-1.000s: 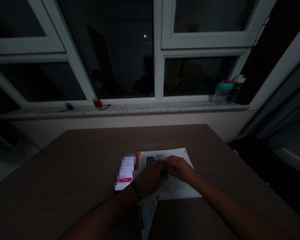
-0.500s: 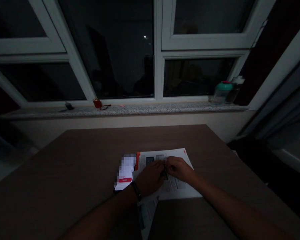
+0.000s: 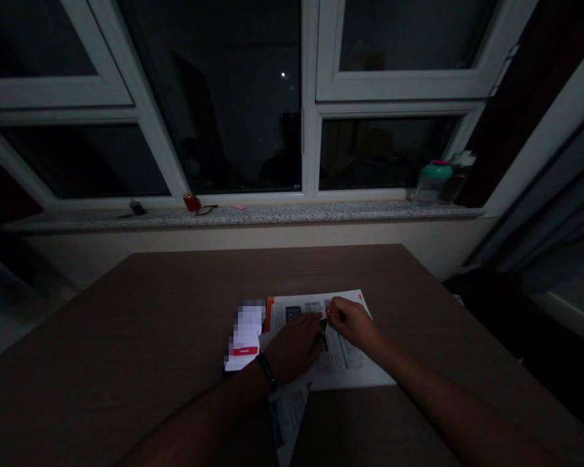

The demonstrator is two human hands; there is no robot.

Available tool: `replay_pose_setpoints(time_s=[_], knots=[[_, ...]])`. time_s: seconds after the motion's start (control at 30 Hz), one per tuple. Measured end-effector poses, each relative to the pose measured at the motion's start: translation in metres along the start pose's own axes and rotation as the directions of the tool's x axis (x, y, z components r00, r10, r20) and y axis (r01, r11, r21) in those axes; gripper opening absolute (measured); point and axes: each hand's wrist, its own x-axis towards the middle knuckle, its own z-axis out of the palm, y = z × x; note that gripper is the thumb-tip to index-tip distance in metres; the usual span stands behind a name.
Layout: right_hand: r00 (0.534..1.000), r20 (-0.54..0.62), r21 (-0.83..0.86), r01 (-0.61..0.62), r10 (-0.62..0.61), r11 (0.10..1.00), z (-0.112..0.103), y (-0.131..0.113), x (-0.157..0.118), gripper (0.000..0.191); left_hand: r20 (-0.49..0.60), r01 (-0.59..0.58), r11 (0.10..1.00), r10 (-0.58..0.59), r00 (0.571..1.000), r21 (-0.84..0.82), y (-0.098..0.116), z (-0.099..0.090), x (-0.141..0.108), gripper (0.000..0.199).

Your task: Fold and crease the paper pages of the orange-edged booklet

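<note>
Sheet (image 3: 343,359) lies flat on the table (image 3: 126,337) in the head view, with a small dark piece (image 3: 323,335) on it between my hands. My left hand (image 3: 292,348) rests at the piece's 9 o'clock, my right hand (image 3: 353,322) at its 2 o'clock. Both sets of fingers sit narrow against it; I cannot tell if they grip it. A blurred card (image 3: 246,334) lies at the sheet's 9 o'clock, and a bottle (image 3: 433,185) stands on the sill (image 3: 272,215), well off at 1 o'clock.
</note>
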Motion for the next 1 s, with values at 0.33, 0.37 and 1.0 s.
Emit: replay_pose_setpoints(time_s=[0.33, 0.37, 1.0], knots=[[0.967, 0.233, 0.161, 0.069, -0.106, 0.985, -0.003, -0.013, -0.007, 0.016, -0.043, -0.025, 0.998, 0.023, 0.999, -0.055, -0.001, 0.002, 0.002, 0.039], [0.960, 0.250, 0.176, 0.086, -0.129, 0.981, -0.003, -0.014, -0.008, 0.016, -0.042, -0.031, 0.998, 0.028, 0.999, -0.056, -0.002, 0.002, 0.003, 0.038], [0.998, -0.057, -0.116, -0.025, 0.019, 0.993, -0.003, 0.002, -0.004, 0.011, -0.034, -0.029, 0.999, 0.031, 0.999, 0.042, -0.003, 0.001, -0.002, 0.038]])
